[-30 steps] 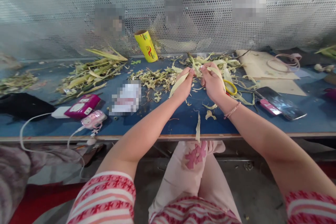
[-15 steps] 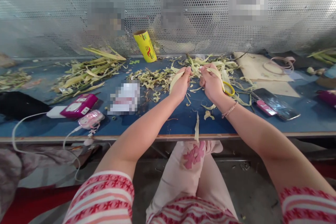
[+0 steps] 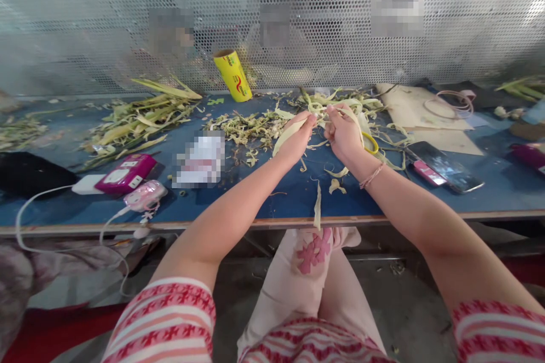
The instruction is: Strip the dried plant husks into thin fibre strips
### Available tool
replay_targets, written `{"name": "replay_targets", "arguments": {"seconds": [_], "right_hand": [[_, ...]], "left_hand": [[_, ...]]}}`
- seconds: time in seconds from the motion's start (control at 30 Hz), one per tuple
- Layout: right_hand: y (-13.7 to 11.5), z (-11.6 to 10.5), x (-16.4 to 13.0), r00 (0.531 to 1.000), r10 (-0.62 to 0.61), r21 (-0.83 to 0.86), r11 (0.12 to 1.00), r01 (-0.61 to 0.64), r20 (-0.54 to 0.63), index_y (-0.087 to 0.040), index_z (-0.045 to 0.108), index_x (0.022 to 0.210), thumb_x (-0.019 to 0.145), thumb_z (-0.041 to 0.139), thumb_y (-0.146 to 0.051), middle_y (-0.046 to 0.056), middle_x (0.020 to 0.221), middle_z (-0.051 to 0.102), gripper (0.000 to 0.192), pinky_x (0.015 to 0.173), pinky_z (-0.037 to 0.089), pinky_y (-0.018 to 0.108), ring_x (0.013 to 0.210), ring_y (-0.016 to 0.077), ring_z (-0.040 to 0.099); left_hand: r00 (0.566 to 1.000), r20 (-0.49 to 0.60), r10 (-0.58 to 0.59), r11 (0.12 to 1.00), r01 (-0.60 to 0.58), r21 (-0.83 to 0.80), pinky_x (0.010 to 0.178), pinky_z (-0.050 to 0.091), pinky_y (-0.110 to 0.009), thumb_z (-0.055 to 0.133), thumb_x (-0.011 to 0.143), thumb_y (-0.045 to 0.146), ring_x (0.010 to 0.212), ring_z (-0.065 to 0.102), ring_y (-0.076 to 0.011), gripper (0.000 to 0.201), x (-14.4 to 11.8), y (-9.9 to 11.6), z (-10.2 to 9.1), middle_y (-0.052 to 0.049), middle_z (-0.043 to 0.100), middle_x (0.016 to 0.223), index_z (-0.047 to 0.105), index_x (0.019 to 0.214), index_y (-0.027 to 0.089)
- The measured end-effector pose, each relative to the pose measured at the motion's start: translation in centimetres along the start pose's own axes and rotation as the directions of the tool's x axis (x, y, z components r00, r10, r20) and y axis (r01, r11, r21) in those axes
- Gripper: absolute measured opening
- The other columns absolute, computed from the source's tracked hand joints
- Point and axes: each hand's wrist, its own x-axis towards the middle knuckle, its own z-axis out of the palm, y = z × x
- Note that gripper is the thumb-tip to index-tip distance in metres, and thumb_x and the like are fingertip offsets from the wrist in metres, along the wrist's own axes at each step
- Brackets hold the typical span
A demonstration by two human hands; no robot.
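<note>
My left hand is closed on a pale husk strip, one end of which sticks out along the back of the hand. Close beside it, my right hand pinches another pale husk strip that runs over its knuckles. The fingertips of both hands almost meet, and what lies right between them is too small to make out. Behind and below is a heap of dry husk shreds. Against the right wrist lies a yellow ring, partly hidden.
On the blue table are a husk bundle, a tilted yellow tube, a magenta power adapter, a pink case with a cable, a phone and brown paper. A perforated metal screen stands behind.
My left hand has shifted slightly right and down, bringing its fingertips nearer to the right hand's. The right hand has hardly moved, and both keep their husk strips.
</note>
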Motion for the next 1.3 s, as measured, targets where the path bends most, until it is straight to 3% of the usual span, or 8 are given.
{"name": "replay_targets", "arguments": {"seconds": [0.27,0.53,0.77,1.0,1.13,1.3], "right_hand": [[-0.9,0.4,-0.4,0.997,0.076,0.055,0.996,-0.075,-0.022,-0.024,0.041,0.074,0.083,0.072,-0.041,-0.014,0.039,0.029,0.037,0.038,0.02,0.019,0.035,0.0054,0.025],[-1.0,0.1,-0.4,0.998,0.048,0.05,0.997,-0.05,0.04,-0.024,0.039,0.076,0.085,0.069,-0.047,-0.014,0.041,0.028,0.039,0.039,0.018,0.02,0.036,0.006,0.025],[-0.3,0.4,-0.6,0.999,0.0,-0.002,1.0,0.0,0.037,-0.026,0.039,0.077,0.082,0.068,-0.057,-0.013,0.044,0.028,0.044,0.039,0.018,0.022,0.037,0.0066,0.025],[-0.2,0.4,-0.7,0.998,-0.016,-0.016,1.0,0.017,0.059,-0.026,0.038,0.075,0.076,0.072,-0.061,-0.013,0.042,0.027,0.048,0.038,0.02,0.023,0.036,0.0073,0.025],[-0.2,0.3,-0.6,0.998,0.018,-0.032,0.999,-0.016,0.059,-0.026,0.04,0.076,0.08,0.07,-0.058,-0.013,0.043,0.028,0.044,0.038,0.021,0.022,0.035,0.0068,0.027],[-0.4,0.3,-0.5,0.997,0.038,-0.024,0.999,-0.037,0.065,-0.025,0.04,0.077,0.084,0.069,-0.052,-0.013,0.043,0.027,0.04,0.037,0.02,0.021,0.035,0.0061,0.027]], "left_hand": [[0.998,0.029,0.057,0.988,-0.06,0.14,0.064,0.039,-0.03,0.055,0.09,0.058,0.065,0.051,-0.0164,0.043,-0.5,2.2,-0.6,0.0,0.048,0.057,0.054,0.068,0.021],[0.997,0.074,-0.034,0.996,0.04,-0.075,0.051,0.032,-0.026,0.069,0.081,0.052,0.048,0.037,-0.0093,0.031,0.2,0.6,-0.2,0.005,0.044,0.053,0.063,0.084,0.022],[0.998,0.054,-0.019,0.994,0.024,-0.111,0.069,0.05,-0.029,0.069,0.081,0.034,0.069,0.06,-0.0145,0.016,0.0,0.9,0.1,0.0,0.063,0.069,0.061,0.081,0.02],[1.0,0.016,-0.017,1.0,0.017,-0.001,0.056,0.037,-0.026,0.063,0.084,0.029,0.054,0.044,-0.0112,0.009,-0.2,0.8,-0.1,0.005,0.044,0.056,0.06,0.081,0.021],[0.999,-0.002,0.043,0.999,-0.043,-0.004,0.057,0.038,-0.025,0.063,0.084,0.033,0.057,0.046,-0.0108,0.013,0.1,0.3,-0.2,0.003,0.047,0.059,0.062,0.08,0.021],[0.999,0.012,0.034,0.999,-0.033,-0.041,0.054,0.037,-0.024,0.065,0.083,0.035,0.053,0.044,-0.0095,0.015,0.2,0.4,-0.2,0.004,0.047,0.058,0.065,0.08,0.021]]}}
